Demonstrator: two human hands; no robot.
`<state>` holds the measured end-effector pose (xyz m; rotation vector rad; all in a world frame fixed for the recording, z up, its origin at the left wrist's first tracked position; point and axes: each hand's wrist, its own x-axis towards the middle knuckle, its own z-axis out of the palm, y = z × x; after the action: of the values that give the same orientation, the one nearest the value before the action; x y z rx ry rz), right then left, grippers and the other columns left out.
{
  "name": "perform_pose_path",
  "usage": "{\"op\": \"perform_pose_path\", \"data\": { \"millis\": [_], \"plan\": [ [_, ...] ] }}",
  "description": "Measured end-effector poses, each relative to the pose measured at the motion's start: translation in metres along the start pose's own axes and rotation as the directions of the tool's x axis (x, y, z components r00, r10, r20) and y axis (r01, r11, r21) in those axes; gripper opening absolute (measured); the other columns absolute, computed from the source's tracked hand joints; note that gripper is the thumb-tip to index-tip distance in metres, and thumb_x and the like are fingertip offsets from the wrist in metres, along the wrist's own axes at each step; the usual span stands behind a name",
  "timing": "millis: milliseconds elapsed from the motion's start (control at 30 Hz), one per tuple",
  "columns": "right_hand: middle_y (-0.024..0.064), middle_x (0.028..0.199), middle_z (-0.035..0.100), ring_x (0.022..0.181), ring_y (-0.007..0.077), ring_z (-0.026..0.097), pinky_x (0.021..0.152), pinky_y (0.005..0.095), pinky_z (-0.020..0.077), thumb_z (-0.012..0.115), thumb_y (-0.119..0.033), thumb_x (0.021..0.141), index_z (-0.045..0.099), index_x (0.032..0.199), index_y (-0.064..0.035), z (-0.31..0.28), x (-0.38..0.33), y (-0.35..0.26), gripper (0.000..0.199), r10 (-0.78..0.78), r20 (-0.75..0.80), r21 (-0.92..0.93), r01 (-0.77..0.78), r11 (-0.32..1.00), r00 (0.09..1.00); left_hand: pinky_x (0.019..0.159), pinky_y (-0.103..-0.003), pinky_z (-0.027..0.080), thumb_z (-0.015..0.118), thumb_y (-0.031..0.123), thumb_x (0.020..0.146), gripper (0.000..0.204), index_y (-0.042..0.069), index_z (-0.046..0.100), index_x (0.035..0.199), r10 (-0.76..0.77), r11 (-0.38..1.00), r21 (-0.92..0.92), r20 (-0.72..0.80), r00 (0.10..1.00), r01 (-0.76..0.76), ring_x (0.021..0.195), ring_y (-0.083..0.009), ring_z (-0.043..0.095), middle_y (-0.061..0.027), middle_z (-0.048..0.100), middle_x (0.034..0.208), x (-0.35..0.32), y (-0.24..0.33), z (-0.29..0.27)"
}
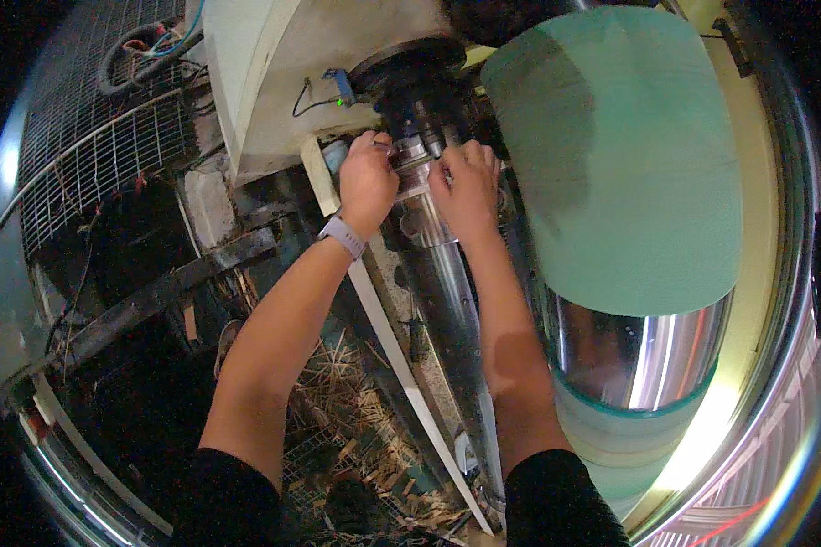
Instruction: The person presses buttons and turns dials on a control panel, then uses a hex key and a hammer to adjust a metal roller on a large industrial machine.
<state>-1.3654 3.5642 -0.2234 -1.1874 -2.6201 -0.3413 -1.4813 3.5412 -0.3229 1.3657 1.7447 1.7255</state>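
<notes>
Green sheet (620,173) fills much of the right side, lying curved over a shiny metal roller (643,356) whose bare surface shows below its rounded edge. Pale machine housing (278,82) spreads across the upper middle, and dark wire mesh (109,109) covers the upper left. A long metal bar (452,283) runs down the middle, between the forearms, with a narrow pale strip (388,333) slanting along its left. Wood scraps (365,401) litter the area below, to the left of that strip. A black round collar (410,68) sits at the top, just beyond the hands.

The left hand (369,182) and right hand (470,190) are close together but apart, at the upper end of the bar. Between them is a shiny, partly see-through piece (413,178), lying over the bar. Fingers of both hands bend around its left and right sides; I cannot tell whether they grip it or only rest against it. A pale watch (342,235) circles the left wrist. Smallest are a blue sensor (342,85) near the collar and its tiny green light (340,102).
</notes>
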Motion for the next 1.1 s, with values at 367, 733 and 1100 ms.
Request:
{"op": "perform_pose_path", "data": {
  "millis": [367, 733, 1100],
  "plan": [
    [0.0141, 0.085, 0.048, 0.088, 0.0337, 0.044, 0.077, 0.0458, 0.0359, 0.061, -0.017, 0.074, 0.052, 0.075, -0.0050, -0.062, -0.146, 0.000, 0.015, 0.105, 0.046, -0.002, -0.105, 0.994, 0.993, 0.075, -0.043, 0.045, 0.054, -0.006, 0.061, 0.024, 0.002, 0.054, 0.084, 0.024, 1.000, -0.009, 0.006, 1.000, -0.024, 0.088, -0.0368, 0.053, -0.0163, 0.054, 0.094, -0.142, 0.065, 0.014],
    [0.0131, 0.082, 0.049, 0.083, 0.0333, 0.046, 0.074, 0.0453, 0.0369, 0.061, -0.015, 0.075, 0.051, 0.073, -0.0057, -0.151, -0.368, 0.005, 0.014, 0.273, 0.188, -0.013, -0.275, 0.961, 0.944, 0.068, -0.044, 0.045, 0.058, -0.003, 0.065, 0.026, 0.005, 0.051, 0.089, -0.092, 0.974, -0.115, 0.584, 0.806, 0.194, 0.087, -0.0362, 0.050, -0.0143, 0.047, 0.095, -0.324, 0.177, -0.003],
    [0.0149, 0.086, 0.050, 0.082, 0.0353, 0.048, 0.073, 0.0450, 0.0376, 0.058, -0.008, 0.073, 0.054, 0.081, -0.0025, -0.233, -0.462, -0.026, 0.011, 0.319, 0.325, -0.024, -0.329, 0.944, 0.890, 0.042, -0.043, 0.039, 0.054, 0.016, 0.077, 0.021, 0.004, 0.057, 0.094, 0.463, 0.886, -0.351, 0.698, 0.545, -0.303, 0.052, -0.0293, 0.053, -0.0106, 0.049, 0.053, -0.486, 0.173, -0.029]
  ]
}}
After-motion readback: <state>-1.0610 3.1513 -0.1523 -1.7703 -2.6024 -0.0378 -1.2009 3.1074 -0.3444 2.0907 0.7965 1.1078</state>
